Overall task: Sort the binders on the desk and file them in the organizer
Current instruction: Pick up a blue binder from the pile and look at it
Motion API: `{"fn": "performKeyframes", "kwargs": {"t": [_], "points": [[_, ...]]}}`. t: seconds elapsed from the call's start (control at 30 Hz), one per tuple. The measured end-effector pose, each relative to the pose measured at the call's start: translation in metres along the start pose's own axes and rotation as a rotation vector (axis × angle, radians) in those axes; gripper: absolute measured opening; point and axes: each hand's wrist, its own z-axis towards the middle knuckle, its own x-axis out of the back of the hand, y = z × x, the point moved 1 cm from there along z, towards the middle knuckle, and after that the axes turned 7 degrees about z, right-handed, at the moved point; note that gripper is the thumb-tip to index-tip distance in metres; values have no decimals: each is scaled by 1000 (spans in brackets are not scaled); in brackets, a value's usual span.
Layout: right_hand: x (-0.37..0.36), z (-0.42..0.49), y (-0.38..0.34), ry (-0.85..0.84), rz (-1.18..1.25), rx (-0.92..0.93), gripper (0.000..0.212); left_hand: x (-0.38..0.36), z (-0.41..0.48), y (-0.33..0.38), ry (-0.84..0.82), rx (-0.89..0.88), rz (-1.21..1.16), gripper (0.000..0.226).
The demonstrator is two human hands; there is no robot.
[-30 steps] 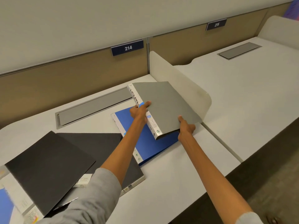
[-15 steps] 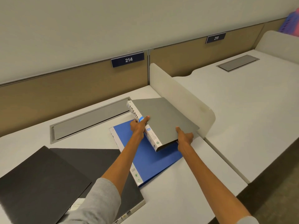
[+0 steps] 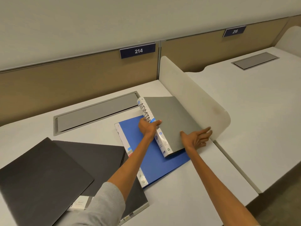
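Sorting stage, head view. The grey binder [image 3: 171, 121] is tilted, its white spine [image 3: 160, 141], hand-lettered "ADMIN", raised and its far edge down near the foot of the divider [image 3: 195, 98]; its near corner overlaps the blue binder [image 3: 156, 163], which lies flat on the counter [image 3: 179, 201]. The left hand [image 3: 148, 128] grips the grey binder at mid-spine, thumb over the cover and the other fingers curled round the spine. The right hand [image 3: 195, 139] lies at the binder's near right edge with its fingers [image 3: 206, 130] stretched out almost straight toward the divider, touching the binder and closing on nothing. Two black binders [image 3: 42, 176] lie overlapped at the left, one partly covering the other, their right edge meeting the blue binder. No organizer appears in this view. Progress, as judged: early. All four visible binders are on the counter and none is seen filed; the grey one is in hand, apparently being placed or picked, while the blue and both black ones are left to sort and file.
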Motion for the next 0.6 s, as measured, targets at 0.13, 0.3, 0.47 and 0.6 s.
{"fn": "performKeyframes", "kwargs": {"t": [0.13, 0.3, 0.47, 0.6], "points": [[-17, 1, -16, -187, -50, 172, 107, -3, -1, 12, 49, -39, 112, 57], [-25, -2, -25, -409, 27, 277, 86, 1, 2, 12, 40, -113, 204, 55], [-26, 1, -25, -578, -230, 443, 75, 19, 18, 7, -105, -150, 42, 39], [-32, -3, -24, -694, -424, 489, 90, 32, 27, 2, -184, -193, 172, 32]]}}
